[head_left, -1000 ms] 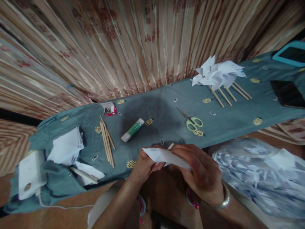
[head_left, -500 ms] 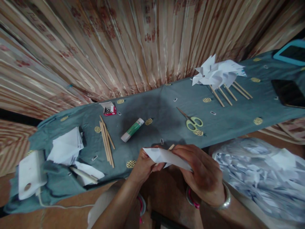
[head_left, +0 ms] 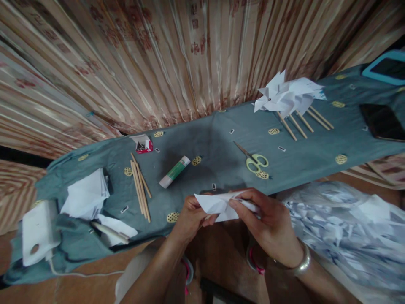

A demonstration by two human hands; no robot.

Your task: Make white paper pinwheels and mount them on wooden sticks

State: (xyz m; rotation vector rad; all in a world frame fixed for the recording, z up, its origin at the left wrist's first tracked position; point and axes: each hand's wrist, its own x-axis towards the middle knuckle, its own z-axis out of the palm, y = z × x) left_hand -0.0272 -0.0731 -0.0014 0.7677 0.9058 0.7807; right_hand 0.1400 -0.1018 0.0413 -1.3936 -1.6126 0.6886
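Note:
A folded white paper pinwheel (head_left: 215, 205) is held between my hands just off the table's near edge. My left hand (head_left: 191, 216) is closed on its left side, with the fingers partly hidden behind the paper. My right hand (head_left: 269, 226), with a silver bangle at the wrist, pinches the paper near its middle and right, thumb in front. Any stick behind the paper is hidden. Beyond the hands lie a green and white glue stick (head_left: 174, 172) and scissors with light green handles (head_left: 257, 162).
Several wooden sticks (head_left: 139, 190), an open red box of small metal pins (head_left: 144, 145) and a paper stack (head_left: 85, 194) lie left. A white power strip (head_left: 39, 234) is far left. Finished pinwheels (head_left: 284, 97), a phone (head_left: 383, 121) and a bag of pinwheels (head_left: 341, 236) are right.
My right hand has turned, so its thumb now presses the paper's front. More of the pinwheel's folds face me, and the stick tip seen before is hidden.

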